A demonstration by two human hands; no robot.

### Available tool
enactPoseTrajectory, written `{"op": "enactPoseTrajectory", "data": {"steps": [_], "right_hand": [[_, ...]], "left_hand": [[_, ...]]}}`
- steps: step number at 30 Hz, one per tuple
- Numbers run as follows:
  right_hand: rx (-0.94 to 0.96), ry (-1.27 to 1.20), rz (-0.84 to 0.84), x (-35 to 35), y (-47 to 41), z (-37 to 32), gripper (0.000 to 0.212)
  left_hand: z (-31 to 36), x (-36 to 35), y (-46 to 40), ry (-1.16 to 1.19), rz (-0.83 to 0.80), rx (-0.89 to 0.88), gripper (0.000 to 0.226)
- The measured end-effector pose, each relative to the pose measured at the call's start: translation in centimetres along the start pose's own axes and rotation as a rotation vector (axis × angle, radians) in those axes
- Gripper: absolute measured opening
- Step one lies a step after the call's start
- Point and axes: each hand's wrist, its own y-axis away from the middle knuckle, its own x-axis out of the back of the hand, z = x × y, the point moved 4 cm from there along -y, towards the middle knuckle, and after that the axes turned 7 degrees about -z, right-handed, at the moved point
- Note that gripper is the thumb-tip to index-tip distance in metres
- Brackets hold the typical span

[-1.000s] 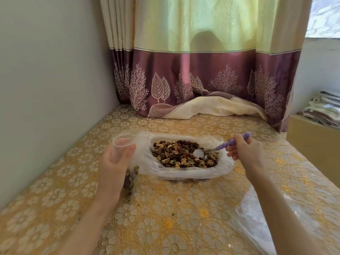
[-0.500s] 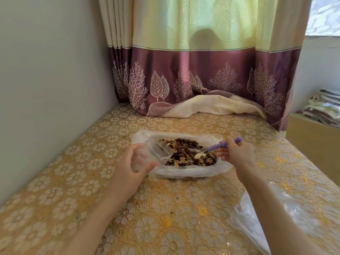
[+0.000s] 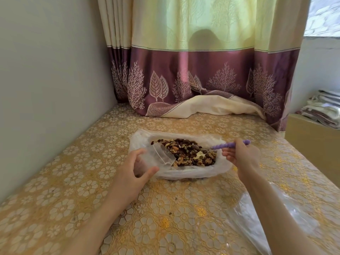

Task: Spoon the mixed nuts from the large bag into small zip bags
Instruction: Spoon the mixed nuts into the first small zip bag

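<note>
Clear plastic small zip bag (image 3: 159, 156), apparently empty, is gripped by the left hand (image 3: 133, 169), mouth tilted over the large bag (image 3: 181, 172) on the bench (image 3: 92, 181). Right hand (image 3: 241, 156) pinches the purple spoon (image 3: 225, 145), bowl buried in the mixed nuts (image 3: 189, 150). Filling appears barely begun; scooping remains.
</note>
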Motion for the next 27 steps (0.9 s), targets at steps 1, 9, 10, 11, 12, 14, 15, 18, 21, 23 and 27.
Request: {"op": "enactPoseTrajectory", "data": {"steps": [1, 9, 10, 11, 12, 14, 15, 18, 21, 23, 27], "right_hand": [[0.01, -0.006, -0.003, -0.1, 0.0, -0.1, 0.039], [0.065, -0.104, -0.05, -1.1, 1.0, -1.7, 0.04], [0.076, -0.115, -0.061, -1.3, 1.2, -2.0, 0.039], [0.087, -0.122, -0.08, -1.6, 1.4, -2.4, 0.038], [0.098, -0.125, -0.104, -2.0, 1.7, -2.7, 0.037], [0.114, -0.118, -0.144, -2.8, 2.3, -3.4, 0.037], [0.118, -0.112, -0.162, -3.1, 2.6, -3.6, 0.037], [0.137, -0.073, -0.23, -4.2, 3.5, -4.2, 0.038], [0.165, -0.02, -0.279, -5.1, 4.4, -4.7, 0.036], [0.206, 0.016, -0.347, -6.0, 5.3, -5.0, 0.037], [0.324, 0.064, -0.525, -8.0, 7.0, -5.3, 0.033]], "left_hand": [[-0.1, 0.0, 0.0, -0.009, -0.002, -0.008, 0.055], [-0.5, -0.2, -0.1, -0.063, -0.019, 0.013, 0.055], [-0.5, -0.1, -0.1, -0.063, -0.018, 0.016, 0.055], [-0.4, -0.1, -0.1, -0.06, -0.015, 0.022, 0.056], [-0.4, -0.1, 0.0, -0.054, -0.013, 0.027, 0.058], [-0.3, -0.1, 0.0, -0.043, -0.011, 0.032, 0.059], [-0.3, -0.1, 0.0, -0.04, -0.011, 0.033, 0.06], [-0.3, -0.1, -0.1, -0.038, -0.013, 0.042, 0.062], [-0.4, 0.0, -0.1, -0.028, -0.013, 0.056, 0.064], [-0.4, 0.0, -0.1, -0.016, -0.014, 0.055, 0.066], [-0.5, 0.1, -0.3, 0.017, -0.054, 0.036, 0.065]]}}
